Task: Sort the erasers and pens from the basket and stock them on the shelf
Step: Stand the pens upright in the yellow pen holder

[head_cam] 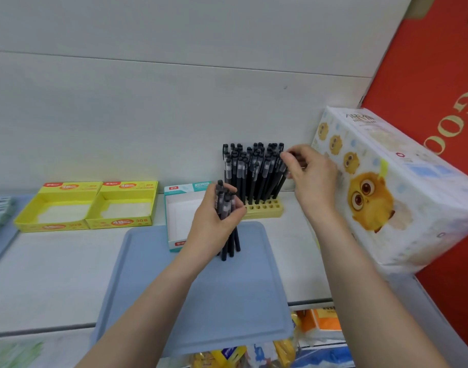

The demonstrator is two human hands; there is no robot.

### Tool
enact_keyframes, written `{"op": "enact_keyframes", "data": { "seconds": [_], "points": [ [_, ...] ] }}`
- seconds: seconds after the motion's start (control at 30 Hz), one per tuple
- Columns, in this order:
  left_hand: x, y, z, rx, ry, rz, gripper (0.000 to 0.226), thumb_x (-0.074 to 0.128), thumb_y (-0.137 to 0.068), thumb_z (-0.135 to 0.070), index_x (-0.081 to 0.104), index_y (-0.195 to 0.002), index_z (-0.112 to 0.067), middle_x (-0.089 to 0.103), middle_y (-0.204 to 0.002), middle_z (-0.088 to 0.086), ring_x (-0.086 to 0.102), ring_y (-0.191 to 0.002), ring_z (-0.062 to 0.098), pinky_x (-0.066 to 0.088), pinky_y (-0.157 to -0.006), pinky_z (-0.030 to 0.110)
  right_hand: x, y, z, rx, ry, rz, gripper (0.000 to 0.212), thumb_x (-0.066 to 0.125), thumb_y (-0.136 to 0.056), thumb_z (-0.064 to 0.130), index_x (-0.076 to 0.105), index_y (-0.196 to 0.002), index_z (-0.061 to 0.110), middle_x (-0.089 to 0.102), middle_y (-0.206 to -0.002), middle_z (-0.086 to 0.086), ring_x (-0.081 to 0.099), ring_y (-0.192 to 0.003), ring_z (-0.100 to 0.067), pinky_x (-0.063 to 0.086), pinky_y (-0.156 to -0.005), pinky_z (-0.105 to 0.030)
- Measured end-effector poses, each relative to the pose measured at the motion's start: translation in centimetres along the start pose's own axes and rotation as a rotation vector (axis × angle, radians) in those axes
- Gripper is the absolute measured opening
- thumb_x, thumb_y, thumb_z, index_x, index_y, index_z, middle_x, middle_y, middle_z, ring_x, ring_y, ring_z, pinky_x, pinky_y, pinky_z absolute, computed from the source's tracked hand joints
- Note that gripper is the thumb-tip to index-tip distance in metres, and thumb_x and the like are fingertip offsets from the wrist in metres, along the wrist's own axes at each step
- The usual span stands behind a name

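My left hand (pixel 213 219) grips a bundle of several black pens (pixel 227 224) upright above a blue tray (pixel 201 301) on the white shelf (pixel 55 274). Behind it stands a yellow pen holder (pixel 267 209) with many black pens (pixel 254 171) stuck in its back rows; its front row of holes is bare. My right hand (pixel 311 171) pinches the top of one pen (pixel 283 166) at the right end of that cluster. No erasers are visible.
Two yellow cardboard display boxes (pixel 92 205) and a white-and-teal one (pixel 179 205) sit open on the shelf to the left. A large tissue pack with owl pictures (pixel 386 187) leans at the right against a red panel (pixel 440 75). Packaged goods show below the shelf edge.
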State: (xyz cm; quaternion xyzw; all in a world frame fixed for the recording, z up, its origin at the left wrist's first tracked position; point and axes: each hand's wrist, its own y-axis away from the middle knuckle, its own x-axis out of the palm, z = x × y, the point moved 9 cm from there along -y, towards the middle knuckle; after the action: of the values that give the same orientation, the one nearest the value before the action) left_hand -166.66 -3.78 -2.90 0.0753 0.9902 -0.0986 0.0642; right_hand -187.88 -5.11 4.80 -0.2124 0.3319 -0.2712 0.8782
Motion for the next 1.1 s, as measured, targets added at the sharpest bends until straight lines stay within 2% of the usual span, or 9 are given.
{"op": "enact_keyframes", "data": {
  "seconds": [0.13,0.23,0.4,0.57,0.77,0.87,0.93,1.03,1.1],
  "points": [
    [0.1,0.7,1.3,-0.026,-0.073,0.005,0.021,0.067,-0.086,-0.012,0.054,-0.099,-0.023,0.068,-0.091,-0.013,0.063,-0.091,0.0,0.044,-0.081,0.015,2.4,0.5,-0.6,-0.013,0.066,0.123,0.016,0.061,-0.094,0.035,0.069,-0.091,0.021,0.066,-0.073,0.01,0.065,-0.066,-0.01,0.056,-0.067,-0.039],
    [-0.1,0.8,1.5,-0.058,-0.037,-0.017,0.018,0.065,-0.088,-0.014,0.055,-0.102,-0.018,0.07,-0.094,-0.014,0.067,-0.092,0.004,0.049,-0.09,0.029,3.1,0.5,-0.8,0.001,0.127,0.167,0.017,0.061,-0.094,0.037,0.07,-0.094,0.023,0.067,-0.075,0.009,0.065,-0.067,-0.011,0.056,-0.067,-0.041],
    [-0.6,0.5,0.5,-0.04,0.068,-0.045,0.024,0.066,-0.086,-0.014,0.059,-0.104,-0.028,0.072,-0.099,-0.009,0.07,-0.091,0.014,0.052,-0.09,0.036,1.4,1.1,2.5,-0.093,0.092,0.058,0.02,0.061,-0.092,0.039,0.068,-0.104,0.025,0.06,-0.095,0.01,0.054,-0.077,-0.001,0.045,-0.072,-0.021],
    [-0.9,-0.8,-0.4,-0.044,0.06,-0.019,0.021,0.075,-0.079,-0.018,0.07,-0.098,-0.02,0.075,-0.088,0.001,0.071,-0.09,0.018,0.054,-0.091,0.045,6.0,4.2,4.5,-0.018,-0.215,0.586,0.014,0.065,-0.092,0.026,0.074,-0.102,0.024,0.067,-0.099,0.01,0.062,-0.094,-0.005,0.048,-0.082,-0.022],
    [-0.3,-1.4,-1.1,-0.042,0.059,0.042,0.031,0.076,-0.079,-0.027,0.068,-0.107,-0.018,0.075,-0.094,-0.002,0.07,-0.094,0.015,0.054,-0.092,0.044,4.2,3.5,3.4,0.117,-0.505,0.517,0.004,0.07,-0.088,0.011,0.067,-0.09,0.014,0.069,-0.075,0.008,0.057,-0.062,-0.002,0.045,-0.059,-0.019],
    [0.0,-1.6,-0.7,-0.057,0.091,0.035,0.034,0.074,-0.082,-0.021,0.062,-0.113,-0.012,0.075,-0.094,-0.001,0.071,-0.092,0.013,0.054,-0.091,0.042,3.0,2.8,2.4,0.151,-0.518,0.423,0.016,0.067,-0.09,0.013,0.059,-0.104,0.012,0.073,-0.085,-0.005,0.06,-0.068,-0.014,0.05,-0.061,-0.027],
    [0.5,-1.6,-0.7,-0.035,0.028,0.054,0.034,0.074,-0.082,-0.022,0.063,-0.113,-0.017,0.074,-0.096,-0.005,0.069,-0.093,0.01,0.054,-0.09,0.037,3.6,3.4,2.2,0.19,-0.486,0.505,0.028,0.07,-0.088,0.018,0.06,-0.115,0.015,0.072,-0.09,-0.003,0.061,-0.066,-0.014,0.051,-0.063,-0.026],
    [0.9,-1.8,-0.7,-0.017,-0.019,0.048,0.038,0.074,-0.079,-0.028,0.064,-0.116,-0.027,0.071,-0.104,-0.011,0.065,-0.099,0.005,0.052,-0.091,0.032,4.6,4.2,2.5,0.163,-0.453,0.576,0.012,0.068,-0.09,0.011,0.07,-0.101,0.008,0.069,-0.08,-0.006,0.059,-0.057,-0.011,0.05,-0.059,-0.022],
    [0.2,-2.0,-0.5,-0.029,-0.025,-0.006,0.026,0.073,-0.083,-0.025,0.068,-0.108,-0.025,0.073,-0.1,-0.011,0.066,-0.097,0.005,0.052,-0.091,0.032,4.0,3.6,1.8,0.177,-0.41,0.445,0.009,0.065,-0.093,0.017,0.07,-0.098,0.012,0.072,-0.08,-0.001,0.063,-0.061,-0.017,0.055,-0.062,-0.029]
  ]
}}
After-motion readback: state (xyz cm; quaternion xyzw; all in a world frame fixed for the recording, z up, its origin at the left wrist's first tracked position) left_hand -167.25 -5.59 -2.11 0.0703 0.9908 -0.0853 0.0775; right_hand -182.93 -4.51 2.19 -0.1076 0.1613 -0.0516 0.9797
